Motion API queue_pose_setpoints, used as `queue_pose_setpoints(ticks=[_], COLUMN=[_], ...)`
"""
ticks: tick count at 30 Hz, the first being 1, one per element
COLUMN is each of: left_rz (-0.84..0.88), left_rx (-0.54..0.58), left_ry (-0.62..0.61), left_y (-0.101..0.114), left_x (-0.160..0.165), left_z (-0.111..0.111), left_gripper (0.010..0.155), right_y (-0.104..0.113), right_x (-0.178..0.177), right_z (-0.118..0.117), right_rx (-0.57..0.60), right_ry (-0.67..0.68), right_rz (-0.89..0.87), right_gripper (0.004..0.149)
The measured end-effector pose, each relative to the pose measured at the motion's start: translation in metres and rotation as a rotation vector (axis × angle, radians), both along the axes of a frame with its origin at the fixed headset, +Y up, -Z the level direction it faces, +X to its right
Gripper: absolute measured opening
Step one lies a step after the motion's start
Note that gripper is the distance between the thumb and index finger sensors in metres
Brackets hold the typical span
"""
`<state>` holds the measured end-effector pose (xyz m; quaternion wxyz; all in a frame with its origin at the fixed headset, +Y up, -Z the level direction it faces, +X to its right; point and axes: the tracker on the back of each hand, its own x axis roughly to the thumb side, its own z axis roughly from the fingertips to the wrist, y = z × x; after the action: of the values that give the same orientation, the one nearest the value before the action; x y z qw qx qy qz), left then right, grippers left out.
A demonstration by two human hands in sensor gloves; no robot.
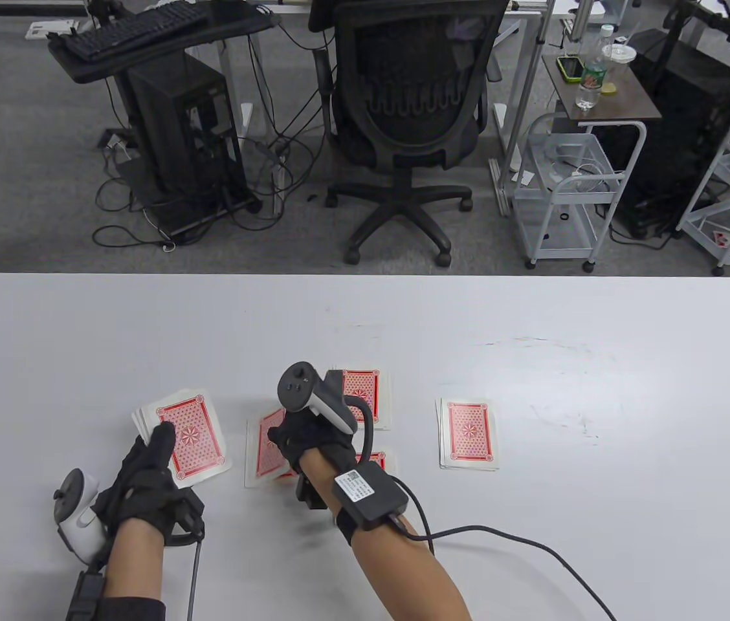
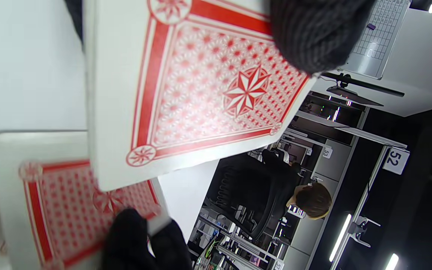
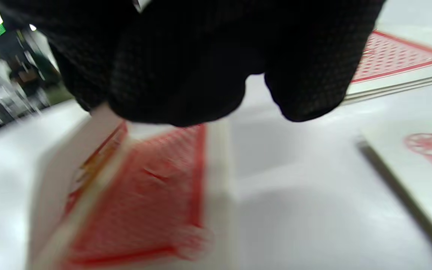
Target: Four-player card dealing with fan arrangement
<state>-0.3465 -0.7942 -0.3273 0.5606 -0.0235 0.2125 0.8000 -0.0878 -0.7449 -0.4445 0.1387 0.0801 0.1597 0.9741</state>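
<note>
- While the deal runs, the right hand's fingers (image 3: 186, 75) curl down over the near-centre pile (image 1: 268, 446), pinching what looks like one red-backed card at its upper edge; the right wrist view blurs, so whether it is a single card cannot be told.
- The right hand (image 1: 310, 440) hovers directly above that pile, its tracker (image 1: 313, 394) on top hiding part of the cards.
- The left hand (image 1: 145, 472), just left of that pile, grips the deck (image 1: 187, 436) from below, thumb laid along the top card's edge, the stock slightly fanned.
- Beyond the near-centre pile lies a second pile (image 1: 362, 394); well to its right sits a third, squared pile (image 1: 467, 433); a corner of another card shows under the right wrist.
- All rest face down on the white table (image 1: 598, 362).
- Judgement: the cards are light, thin, springy and slick on this smooth top, likely to slide or lift in pairs. They are best taken by a short edge or corner, thumb above and fingertips beneath, then pushed sideways to spread a fan, not pressed flat.
</note>
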Motion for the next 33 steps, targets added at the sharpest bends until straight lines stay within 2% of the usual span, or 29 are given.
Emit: queue_pose_setpoints(ticks=[1, 4, 6, 9, 14, 18, 21, 24, 26, 27, 29, 33], left_rz=[-0.001, -0.022, -0.026, -0.021, 0.013, 0.04, 0.047, 0.052, 0.021, 0.011, 0.016, 0.037], left_rx=[0.005, 0.014, 0.014, 0.016, 0.04, 0.064, 0.082, 0.089, 0.086, 0.089, 0.091, 0.094], left_ry=[-0.007, -0.032, -0.044, -0.052, -0.085, -0.161, -0.218, -0.265, -0.268, -0.259, -0.266, -0.279], left_y=[0.001, 0.003, 0.003, 0.003, 0.005, 0.008, 0.01, 0.011, 0.012, 0.011, 0.01, 0.01], left_x=[0.002, 0.006, 0.008, 0.012, 0.024, 0.043, 0.06, 0.076, 0.081, 0.082, 0.083, 0.084], left_z=[-0.001, -0.004, -0.005, -0.006, -0.006, -0.005, -0.002, 0.001, 0.003, 0.002, 0.003, 0.001], left_gripper=[0.047, 0.047, 0.047, 0.047, 0.047, 0.047, 0.047, 0.047, 0.047, 0.047, 0.047, 0.047], right_y=[-0.005, -0.012, -0.013, -0.003, 0.029, 0.038, 0.034, 0.027, 0.026, 0.026, 0.025, 0.024], right_x=[-0.006, -0.013, -0.011, -0.001, 0.029, 0.043, 0.05, 0.057, 0.062, 0.065, 0.071, 0.084], right_z=[-0.001, -0.001, -0.002, -0.002, 0.01, 0.031, 0.043, 0.049, 0.052, 0.054, 0.053, 0.048], right_rx=[0.004, 0.069, 0.074, 0.045, 0.008, -0.008, -0.023, -0.05, -0.025, -0.003, 0.006, -0.056], right_ry=[0.007, 0.029, 0.026, 0.022, 0.03, 0.133, 0.153, 0.159, 0.128, 0.087, 0.089, 0.04], right_rz=[0.1, 0.256, 0.258, 0.141, -0.32, -0.627, -0.662, -0.683, -0.735, -0.736, -0.731, -0.802], right_gripper=[0.083, 0.082, 0.081, 0.077, 0.064, 0.069, 0.08, 0.074, 0.064, 0.063, 0.063, 0.061])
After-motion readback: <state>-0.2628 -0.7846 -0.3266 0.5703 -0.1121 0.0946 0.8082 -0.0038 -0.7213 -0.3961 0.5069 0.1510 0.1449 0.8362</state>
